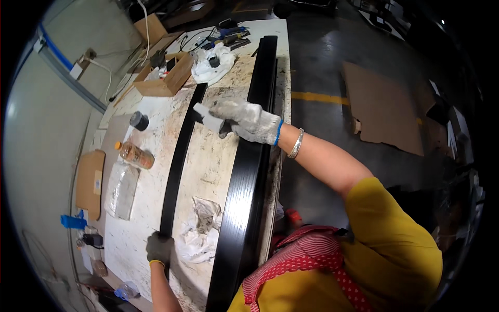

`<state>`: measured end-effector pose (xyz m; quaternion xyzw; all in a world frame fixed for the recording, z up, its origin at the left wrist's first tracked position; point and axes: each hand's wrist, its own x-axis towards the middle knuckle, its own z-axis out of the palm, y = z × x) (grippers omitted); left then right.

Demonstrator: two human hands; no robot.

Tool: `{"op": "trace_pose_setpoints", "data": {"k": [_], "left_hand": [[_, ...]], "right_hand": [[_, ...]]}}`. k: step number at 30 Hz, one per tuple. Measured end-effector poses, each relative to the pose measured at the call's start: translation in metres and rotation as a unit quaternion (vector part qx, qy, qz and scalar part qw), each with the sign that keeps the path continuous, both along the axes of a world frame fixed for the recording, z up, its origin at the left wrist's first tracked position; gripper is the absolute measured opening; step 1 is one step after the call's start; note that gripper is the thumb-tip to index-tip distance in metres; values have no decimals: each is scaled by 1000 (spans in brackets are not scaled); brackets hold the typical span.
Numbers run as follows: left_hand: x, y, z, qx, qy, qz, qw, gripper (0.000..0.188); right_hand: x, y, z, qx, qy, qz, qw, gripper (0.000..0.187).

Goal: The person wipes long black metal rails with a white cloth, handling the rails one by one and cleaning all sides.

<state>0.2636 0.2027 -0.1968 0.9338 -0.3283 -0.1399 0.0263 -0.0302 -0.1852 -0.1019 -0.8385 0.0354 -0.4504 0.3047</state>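
From the head camera we see our right hand (248, 120), in a soiled white glove, closed around a pale block (207, 117), perhaps a sanding sponge, pressed on the upper end of a narrow black strip (179, 161) lying along the worktable (208, 171). Our left hand (159, 248), dark-gloved, grips the strip's near end. A wide black moulding (249, 171) lies just beside it. At the far end, an open cardboard box (165, 77) holds small dark items and crumpled white material.

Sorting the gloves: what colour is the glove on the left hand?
Dark grey to black, with a yellow cuff, on the left hand gripping the narrow black strip; head view.
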Motion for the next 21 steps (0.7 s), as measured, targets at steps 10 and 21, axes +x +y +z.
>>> {"op": "trace_pose_setpoints", "data": {"k": [10,21], "left_hand": [[-9,-1,10,-51,27,16,998,62],[-50,-8,117,-232,381,63,893,67]], "right_hand": [[-3,13,8,390,-1,123,912,27],[7,-6,-2,552,12,244,797,26]]}}
